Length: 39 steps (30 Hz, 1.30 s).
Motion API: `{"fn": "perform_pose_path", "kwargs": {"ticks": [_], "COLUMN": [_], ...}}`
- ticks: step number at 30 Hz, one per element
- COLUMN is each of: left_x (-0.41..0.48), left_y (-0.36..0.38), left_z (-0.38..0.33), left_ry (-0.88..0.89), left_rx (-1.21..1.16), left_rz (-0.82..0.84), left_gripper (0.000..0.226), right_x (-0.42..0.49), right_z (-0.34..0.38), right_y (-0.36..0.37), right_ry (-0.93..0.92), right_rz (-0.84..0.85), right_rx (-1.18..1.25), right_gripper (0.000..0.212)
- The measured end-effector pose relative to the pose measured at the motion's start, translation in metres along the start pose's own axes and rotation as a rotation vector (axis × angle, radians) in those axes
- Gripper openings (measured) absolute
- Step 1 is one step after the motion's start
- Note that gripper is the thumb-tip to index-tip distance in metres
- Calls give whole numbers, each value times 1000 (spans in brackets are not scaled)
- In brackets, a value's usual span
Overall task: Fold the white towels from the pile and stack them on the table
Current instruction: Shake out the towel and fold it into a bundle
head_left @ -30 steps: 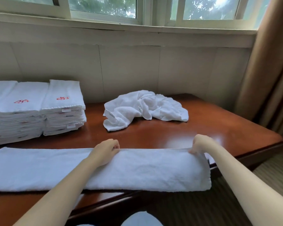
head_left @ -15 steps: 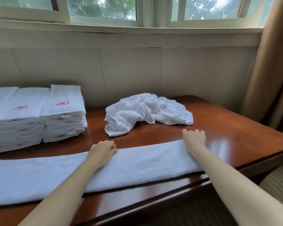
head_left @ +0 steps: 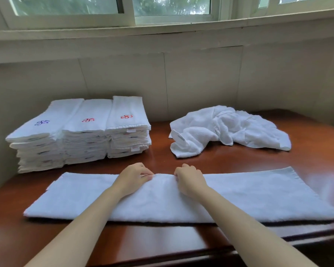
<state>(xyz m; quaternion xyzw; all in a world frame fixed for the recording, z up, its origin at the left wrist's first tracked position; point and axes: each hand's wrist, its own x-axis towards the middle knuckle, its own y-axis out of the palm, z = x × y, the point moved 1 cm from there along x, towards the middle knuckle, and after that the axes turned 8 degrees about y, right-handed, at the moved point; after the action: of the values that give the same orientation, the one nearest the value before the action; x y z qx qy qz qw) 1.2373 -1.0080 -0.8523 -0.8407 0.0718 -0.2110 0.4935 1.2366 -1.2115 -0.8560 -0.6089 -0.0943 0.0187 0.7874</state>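
A: So, item count. Done?
B: Three folded stacks (head_left: 81,132), beyond the left hand (head_left: 135,176), side by side. Embroidered marks on top: one blue, two red.
A: In work?
B: One long towel (head_left: 239,197), folded to a strip, lying flat under both forearms. Left hand and right hand (head_left: 189,179) sit close together at its far edge, fingers curled, pinching the hem at mid-length. Cross-folds not yet made, by my reading.
A: Outstanding?
B: One loose pile (head_left: 229,128), beyond the right hand, crumpled. The count within cannot be told.
A: Premises?
B: Surface (head_left: 162,239): glossy red-brown wood. Wall (head_left: 201,78): pale, panelled, behind the stacks. Window (head_left: 162,8) above, greenery outside.
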Motion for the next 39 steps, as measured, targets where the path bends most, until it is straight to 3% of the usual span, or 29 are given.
{"fn": "perform_pose_path", "kwargs": {"ticks": [4, 9, 12, 16, 20, 25, 27, 31, 34, 37, 39], "left_x": [10, 24, 30, 26, -7, -93, -122, -140, -139, -132, -121], "left_y": [4, 11, 16, 9, -32, -87, -98, -117, -125, -131, -134], "left_z": [6, 14, 14, 25, 65, 141, 157, 147, 136, 121, 100], "left_ry": [33, -27, -50, -126, -280, -858, -1003, -1024, -1127, -1095, -938], "left_rx": [-9, 116, 211, 311, 661, 340, 202, 9, -168, -375, -512], "left_rz": [-34, 45, 46, -69, -161, -209, -242, -154, -87, -228, -405], "left_gripper": [10, 17, 18, 18, 23, 41, 51, 68, 92, 68, 47], "right_x": [10, 14, 15, 1, -4, 8, 9, 2, -6, -14, -19], "right_z": [6, 21, 45, 86, 84, 88, 90, 89, 82, 74, 73], "right_y": [-1, 6, 3, 27, 44, 41, 39, 35, 31, 22, 14], "right_ry": [41, 132, 78, -132, -140, -147, -132, -159, -158, -109, -46], "right_rz": [-47, -107, -180, 15, 57, 90, 97, 119, 213, 201, 184], "right_rx": [-8, -99, -106, 105, 131, 123, 130, 53, -16, 30, 216], "right_gripper": [19, 18, 16, 26, 39, 45, 44, 41, 44, 42, 41]}}
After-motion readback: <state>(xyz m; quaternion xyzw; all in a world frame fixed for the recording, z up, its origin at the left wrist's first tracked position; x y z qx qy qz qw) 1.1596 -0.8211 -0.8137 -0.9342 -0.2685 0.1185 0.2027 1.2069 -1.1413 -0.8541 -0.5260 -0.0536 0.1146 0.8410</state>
